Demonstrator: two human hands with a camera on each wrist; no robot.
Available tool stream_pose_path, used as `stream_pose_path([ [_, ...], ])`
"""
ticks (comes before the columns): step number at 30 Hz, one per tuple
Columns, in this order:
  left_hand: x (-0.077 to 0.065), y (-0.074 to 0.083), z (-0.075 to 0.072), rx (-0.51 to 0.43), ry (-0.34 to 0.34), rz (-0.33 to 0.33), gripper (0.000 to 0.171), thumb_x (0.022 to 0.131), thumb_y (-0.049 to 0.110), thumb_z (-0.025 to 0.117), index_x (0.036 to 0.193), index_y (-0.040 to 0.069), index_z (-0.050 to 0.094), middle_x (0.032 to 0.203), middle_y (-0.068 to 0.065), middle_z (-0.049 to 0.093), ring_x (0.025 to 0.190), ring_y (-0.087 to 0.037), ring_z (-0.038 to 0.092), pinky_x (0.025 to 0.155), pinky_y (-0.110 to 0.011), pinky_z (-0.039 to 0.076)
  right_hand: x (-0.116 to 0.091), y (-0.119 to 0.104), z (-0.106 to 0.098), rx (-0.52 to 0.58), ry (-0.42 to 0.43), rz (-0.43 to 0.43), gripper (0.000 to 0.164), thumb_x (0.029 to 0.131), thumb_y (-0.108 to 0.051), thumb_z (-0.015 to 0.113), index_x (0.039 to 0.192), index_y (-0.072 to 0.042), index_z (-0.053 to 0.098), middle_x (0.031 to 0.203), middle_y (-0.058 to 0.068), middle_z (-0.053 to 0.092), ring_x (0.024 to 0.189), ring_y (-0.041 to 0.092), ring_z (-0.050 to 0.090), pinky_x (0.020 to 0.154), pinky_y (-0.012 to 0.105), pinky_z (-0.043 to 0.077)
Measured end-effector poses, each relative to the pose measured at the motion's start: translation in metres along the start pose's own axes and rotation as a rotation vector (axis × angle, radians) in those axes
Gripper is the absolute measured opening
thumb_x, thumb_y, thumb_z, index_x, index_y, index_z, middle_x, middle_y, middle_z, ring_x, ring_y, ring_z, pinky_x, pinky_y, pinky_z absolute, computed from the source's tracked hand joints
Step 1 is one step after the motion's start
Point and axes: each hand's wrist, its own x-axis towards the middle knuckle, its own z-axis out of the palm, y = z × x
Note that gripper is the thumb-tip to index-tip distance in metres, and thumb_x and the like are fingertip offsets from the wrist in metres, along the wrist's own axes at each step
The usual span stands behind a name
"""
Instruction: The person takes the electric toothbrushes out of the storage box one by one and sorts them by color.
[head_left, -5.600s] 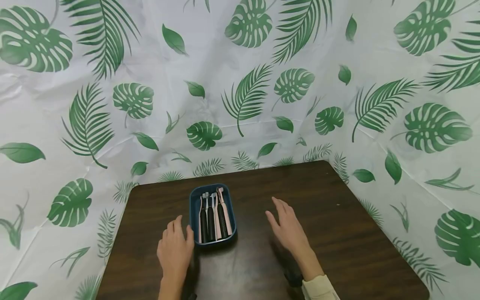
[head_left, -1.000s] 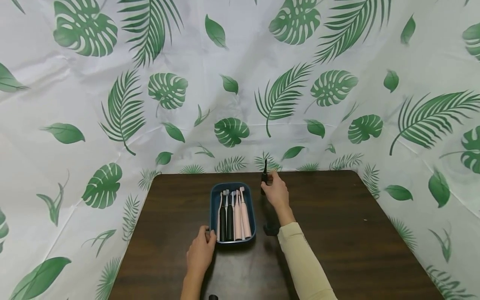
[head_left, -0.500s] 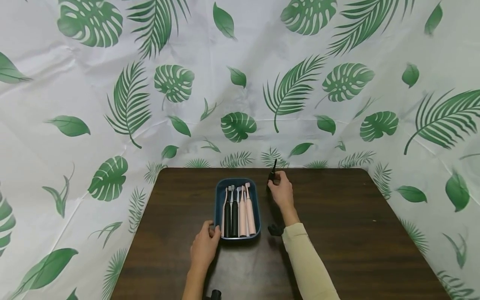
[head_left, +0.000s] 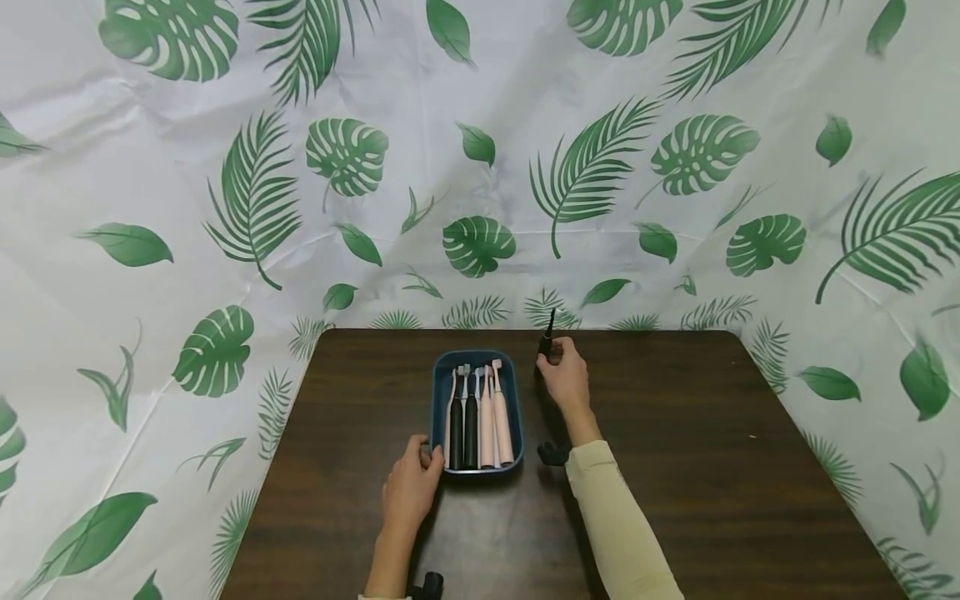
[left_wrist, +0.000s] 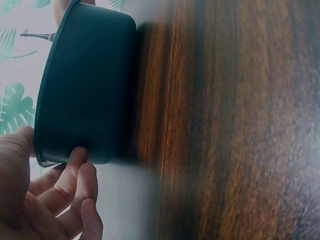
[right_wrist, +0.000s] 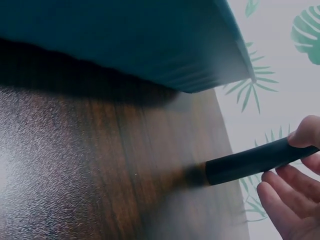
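Note:
A dark blue tray (head_left: pixel 440 392) stands on the table, with black electric toothbrushes (head_left: pixel 471 429) and pink ones (head_left: pixel 502 421) lying side by side in it. My left hand (head_left: pixel 408 487) grips the tray's near left corner; thumb at the rim, fingertips against the outer wall in the left wrist view. To the right of the tray, my right hand (head_left: pixel 566 379) pinches a black electric toothbrush (head_left: pixel 546 343) between thumb and fingers. It is held nearly upright, head up. In the right wrist view its handle's base is close to the tabletop; I cannot tell whether it touches.
The dark wooden table (head_left: pixel 697 467) has its back edge just behind the tray and right hand. A white leaf-print curtain (head_left: pixel 405 167) hangs behind and at both sides. Black camera mounts (head_left: pixel 553 454) sit on the wrists.
Several seconds ago both hands were off the toothbrushes; since then one black toothbrush has left the tray for my right hand, and my left hand has taken the tray's corner. Lately both hands barely moved.

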Motion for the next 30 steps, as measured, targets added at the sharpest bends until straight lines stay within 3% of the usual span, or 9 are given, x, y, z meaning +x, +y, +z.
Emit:
stream_pose_path([
  [9,-0.001,0.004,0.004,0.000,0.006,0.029,0.038,0.105,0.035,0.066,0.132,0.010,0.066,0.079,0.007,0.061,0.067,-0.013,0.056,0.061,-0.036,0.041,-0.008,0.007,-0.009,-0.007,-0.012,0.016,0.040,0.103,-0.026,0.069,0.138,-0.011,0.058,0.134,0.018,0.070,0.122,0.036,0.071,0.098,0.057,0.055],
  [15,-0.004,0.007,0.004,0.010,0.001,0.036,0.038,0.108,0.035,0.062,0.135,0.009,0.064,0.075,0.006,0.057,0.062,-0.015,0.053,0.059,-0.036,0.038,-0.019,0.008,-0.017,-0.068,-0.030,0.079,0.042,0.103,-0.027,0.067,0.139,-0.007,0.059,0.132,0.018,0.070,0.117,0.039,0.068,0.100,0.058,0.051],
  [23,-0.007,0.007,0.004,0.036,0.009,0.047,0.037,0.112,0.035,0.056,0.138,0.009,0.062,0.074,0.005,0.056,0.062,-0.015,0.054,0.058,-0.037,0.039,-0.040,-0.017,-0.015,-0.126,-0.084,0.114,0.029,0.101,-0.032,0.069,0.116,-0.007,0.070,0.104,0.012,0.078,0.075,0.025,0.072,0.077,0.046,0.056],
  [27,-0.008,0.005,0.004,0.041,0.015,0.044,0.038,0.112,0.035,0.055,0.139,0.009,0.062,0.075,0.002,0.059,0.063,-0.018,0.057,0.057,-0.040,0.042,-0.052,-0.036,-0.005,-0.214,-0.076,0.054,0.026,0.100,-0.036,0.070,0.110,-0.013,0.073,0.097,0.005,0.077,0.075,0.022,0.069,0.074,0.047,0.053],
  [30,-0.009,0.004,0.007,0.061,0.028,0.036,0.038,0.113,0.036,0.053,0.139,0.009,0.061,0.087,-0.005,0.071,0.073,-0.027,0.069,0.061,-0.049,0.049,-0.061,-0.052,0.003,-0.266,-0.078,0.000,0.024,0.100,-0.039,0.070,0.108,-0.017,0.075,0.098,0.001,0.078,0.080,0.024,0.070,0.075,0.052,0.053],
])
